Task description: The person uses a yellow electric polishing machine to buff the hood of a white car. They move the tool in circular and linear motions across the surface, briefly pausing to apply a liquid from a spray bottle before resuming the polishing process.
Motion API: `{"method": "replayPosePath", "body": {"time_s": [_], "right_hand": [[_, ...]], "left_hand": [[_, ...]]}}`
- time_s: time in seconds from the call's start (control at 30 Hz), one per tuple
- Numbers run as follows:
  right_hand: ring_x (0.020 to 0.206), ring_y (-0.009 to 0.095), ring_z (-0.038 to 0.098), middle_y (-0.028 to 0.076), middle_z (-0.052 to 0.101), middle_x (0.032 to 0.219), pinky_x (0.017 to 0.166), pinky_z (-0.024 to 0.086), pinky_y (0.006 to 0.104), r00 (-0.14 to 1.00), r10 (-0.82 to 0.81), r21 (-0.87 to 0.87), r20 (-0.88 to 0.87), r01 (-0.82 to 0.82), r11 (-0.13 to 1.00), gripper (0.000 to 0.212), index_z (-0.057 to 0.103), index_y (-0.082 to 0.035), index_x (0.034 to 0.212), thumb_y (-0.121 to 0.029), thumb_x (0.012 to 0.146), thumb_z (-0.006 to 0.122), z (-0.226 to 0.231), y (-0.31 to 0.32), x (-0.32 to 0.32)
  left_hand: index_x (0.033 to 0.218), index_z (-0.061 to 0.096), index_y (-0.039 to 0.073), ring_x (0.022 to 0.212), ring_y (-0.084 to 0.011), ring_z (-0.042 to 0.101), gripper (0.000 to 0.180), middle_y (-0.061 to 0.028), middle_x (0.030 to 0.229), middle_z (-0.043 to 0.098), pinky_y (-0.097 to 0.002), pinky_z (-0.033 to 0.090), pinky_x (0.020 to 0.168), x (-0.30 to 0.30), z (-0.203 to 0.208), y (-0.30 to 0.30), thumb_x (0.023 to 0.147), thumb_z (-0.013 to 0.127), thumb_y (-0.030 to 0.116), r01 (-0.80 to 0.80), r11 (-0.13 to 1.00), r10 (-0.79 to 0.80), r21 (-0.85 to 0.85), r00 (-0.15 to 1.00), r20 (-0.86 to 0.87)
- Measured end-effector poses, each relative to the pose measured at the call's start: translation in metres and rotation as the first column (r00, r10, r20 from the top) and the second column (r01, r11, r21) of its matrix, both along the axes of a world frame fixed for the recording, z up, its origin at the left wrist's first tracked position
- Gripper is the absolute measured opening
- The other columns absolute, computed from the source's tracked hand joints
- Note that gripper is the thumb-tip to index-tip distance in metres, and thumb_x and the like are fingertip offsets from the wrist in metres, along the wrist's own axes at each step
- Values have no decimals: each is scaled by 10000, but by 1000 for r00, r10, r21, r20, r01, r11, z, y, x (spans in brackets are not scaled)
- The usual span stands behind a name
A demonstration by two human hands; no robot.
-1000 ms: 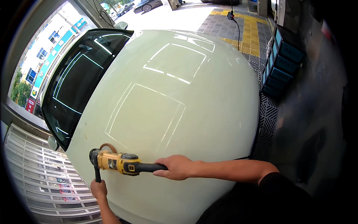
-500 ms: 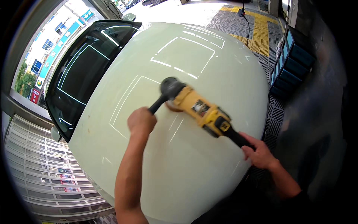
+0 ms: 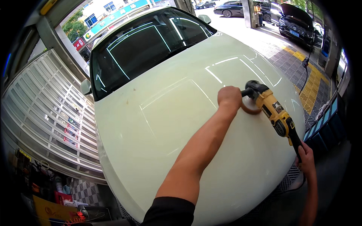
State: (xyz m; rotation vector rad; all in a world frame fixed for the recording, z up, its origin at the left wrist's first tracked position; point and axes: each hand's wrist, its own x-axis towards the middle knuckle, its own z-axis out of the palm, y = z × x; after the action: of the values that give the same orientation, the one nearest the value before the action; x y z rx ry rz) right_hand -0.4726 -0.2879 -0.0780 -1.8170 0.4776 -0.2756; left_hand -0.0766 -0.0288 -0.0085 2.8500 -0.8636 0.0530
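Observation:
A yellow and black car polisher (image 3: 273, 109) rests with its round brown pad (image 3: 250, 107) against the pale hood (image 3: 181, 128) of a car. My left hand (image 3: 229, 98) is closed round the black side handle near the polisher's head. Farther back on the tool, my right hand (image 3: 306, 157) wraps round the black rear grip, close to the hood's right edge. Bright rectangular light reflections lie across the hood. Small brownish spots (image 3: 127, 102) mark the paint near the windshield (image 3: 139, 49).
A dark cabinet with blue panels (image 3: 325, 122) stands at the right. A black cable (image 3: 304, 75) hangs beyond the hood. White slatted shutters (image 3: 49, 116) line the left, with assorted gear and a yellow board (image 3: 49, 209) below. Other cars (image 3: 296, 23) are parked at the back.
My head view has turned left, so more shutter and windshield show. The polisher, held in both hands, has shifted toward the hood's far right, and my left arm reaches farther out.

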Motion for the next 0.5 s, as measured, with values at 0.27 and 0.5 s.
{"method": "replayPosePath", "body": {"time_s": [0.27,0.5], "right_hand": [[680,70,566,-28,585,849,648,547,292,833,544,-20,-97,-548,836,493,620,-148,1630,-275,1154,647,72,240,241],[955,304,731,150,784,1105,921,579,429,569,816,-349,-100,-788,507,557,626,-162,1612,-457,1140,663,73,407,324]], "left_hand": [[1148,860,121,1112,-379,815,253,-174,1156,845,-481,650,965,50,12,383,978,685,188,-660,750,649,52,748,139],[1052,840,65,1046,-456,791,211,-229,1088,826,-545,630,914,-16,-28,605,961,691,184,-883,469,863,22,464,199]]}}
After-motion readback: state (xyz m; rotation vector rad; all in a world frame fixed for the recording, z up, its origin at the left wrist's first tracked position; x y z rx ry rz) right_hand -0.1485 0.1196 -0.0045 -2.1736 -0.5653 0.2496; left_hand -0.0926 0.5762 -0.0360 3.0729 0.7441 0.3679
